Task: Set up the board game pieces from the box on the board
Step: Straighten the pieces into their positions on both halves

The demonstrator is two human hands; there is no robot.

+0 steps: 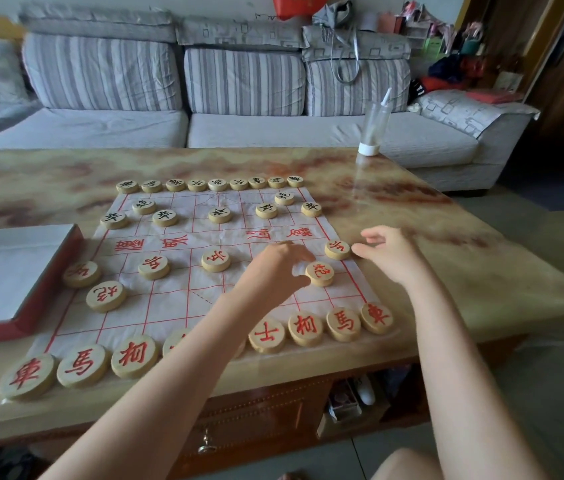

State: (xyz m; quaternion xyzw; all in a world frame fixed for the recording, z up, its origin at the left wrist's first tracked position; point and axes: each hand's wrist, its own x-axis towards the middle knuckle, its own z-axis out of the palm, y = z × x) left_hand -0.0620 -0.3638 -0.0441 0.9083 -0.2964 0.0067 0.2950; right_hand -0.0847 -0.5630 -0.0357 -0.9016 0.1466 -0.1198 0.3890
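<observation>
A white cloth board (pixel 176 299) with red grid lines lies on the table. Round wooden pieces with black characters (pixel 219 214) fill its far rows. Pieces with red characters line the near edge (pixel 304 328) and the row beyond. My left hand (pixel 273 268) hovers low over the board's right half, thumb and fingers apart, their tips at the left edge of a red cannon piece (pixel 320 274); bare cloth shows between them. Whatever lies under its palm is hidden. My right hand (pixel 389 252) is spread just right of a red soldier piece (pixel 338 250). The red-rimmed box (pixel 48 289) sits left of the board.
The marble-patterned table (pixel 446 271) has its right edge close to my right forearm. A clear plastic bottle (pixel 374 129) stands upside down at the far right corner. A grey striped sofa (pixel 239 98) runs behind the table.
</observation>
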